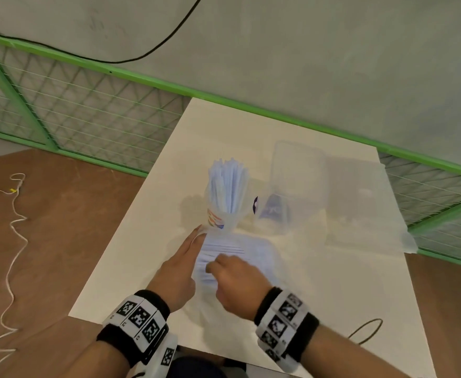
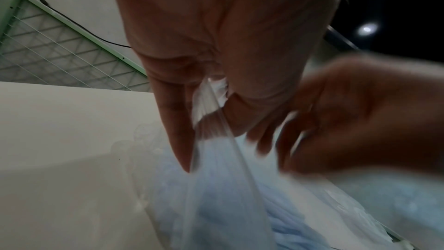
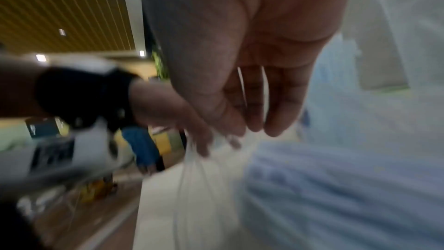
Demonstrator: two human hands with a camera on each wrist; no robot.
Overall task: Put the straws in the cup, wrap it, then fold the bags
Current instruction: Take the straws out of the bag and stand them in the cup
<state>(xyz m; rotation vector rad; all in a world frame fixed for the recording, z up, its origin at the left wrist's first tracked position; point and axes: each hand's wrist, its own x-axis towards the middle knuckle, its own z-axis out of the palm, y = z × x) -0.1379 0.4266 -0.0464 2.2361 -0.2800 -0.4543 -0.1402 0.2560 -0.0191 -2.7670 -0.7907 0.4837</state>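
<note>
A clear cup (image 1: 218, 220) with a coloured print stands mid-table, packed with upright pale blue wrapped straws (image 1: 228, 184). Just in front of it lies a clear plastic bag (image 1: 233, 251) holding more straws (image 3: 336, 187). My left hand (image 1: 200, 232) is at the bag's left edge; in the left wrist view its thumb and forefinger (image 2: 209, 121) pinch the bag's rim (image 2: 216, 206). My right hand (image 1: 212, 266) hovers over the bag's mouth, blurred. In the right wrist view its fingers (image 3: 252, 117) point down fairly straight, and nothing shows in the palm.
The white table (image 1: 142, 255) ends close on the left. A clear plastic container (image 1: 300, 184) with a blue item inside stands right of the cup. A clear sheet (image 1: 374, 219) covers the table's right side. A green mesh fence (image 1: 87, 118) runs behind.
</note>
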